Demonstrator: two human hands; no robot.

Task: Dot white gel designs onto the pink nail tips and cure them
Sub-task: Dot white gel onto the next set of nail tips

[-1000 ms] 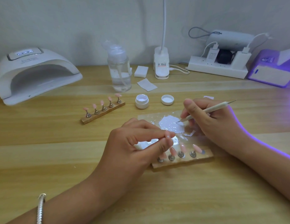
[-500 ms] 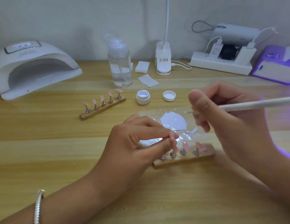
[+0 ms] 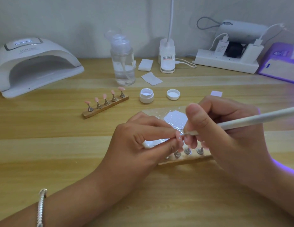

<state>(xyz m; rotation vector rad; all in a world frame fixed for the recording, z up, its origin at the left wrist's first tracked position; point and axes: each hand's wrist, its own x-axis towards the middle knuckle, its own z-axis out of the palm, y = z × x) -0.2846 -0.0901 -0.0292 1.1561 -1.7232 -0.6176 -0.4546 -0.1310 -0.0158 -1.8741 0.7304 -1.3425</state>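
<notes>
left hand (image 3: 139,141) thumb and forefinger pinching pink nail tip (image 3: 177,135) | right hand (image 3: 225,133) fingers curled round dotting pen (image 3: 257,118), point touching tip

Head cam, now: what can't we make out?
All head view.
Near nail stand: ends hidden behind the left hand and right hand; tip count unclear.
Nail tip pinched by the left hand: mostly covered by fingers; dot design too small.
Dotting tool: rear end cut off by the right edge.
Desk lamp: head cut off by the top edge.

Bare forearms; a silver, seemingly twisted-rope bracelet (image 3: 41,208) at the wrist of the left hand (image 3: 139,145).
</notes>
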